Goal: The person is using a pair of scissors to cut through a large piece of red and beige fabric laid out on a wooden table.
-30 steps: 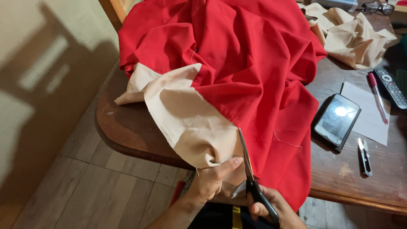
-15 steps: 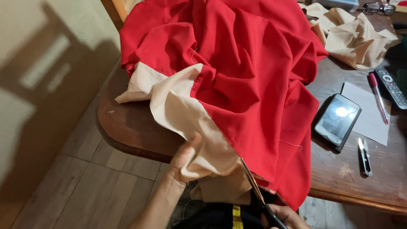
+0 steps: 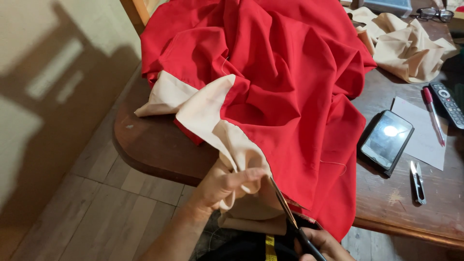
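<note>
I count one large red cloth (image 3: 290,82) heaped on the one wooden bench (image 3: 154,150), and two pieces of beige fabric: one beige lining (image 3: 212,121) along the red cloth's edge and one crumpled beige heap (image 3: 406,48) at the far side. There is one pair of long scissors (image 3: 290,217), one small thread snips (image 3: 418,181), one phone (image 3: 386,140), one sheet of paper (image 3: 425,140), one red pen (image 3: 433,115), one remote control (image 3: 447,101) and one pair of glasses (image 3: 435,13). Two hands are in my view, one left hand (image 3: 224,186) and one right hand (image 3: 321,244).
</note>
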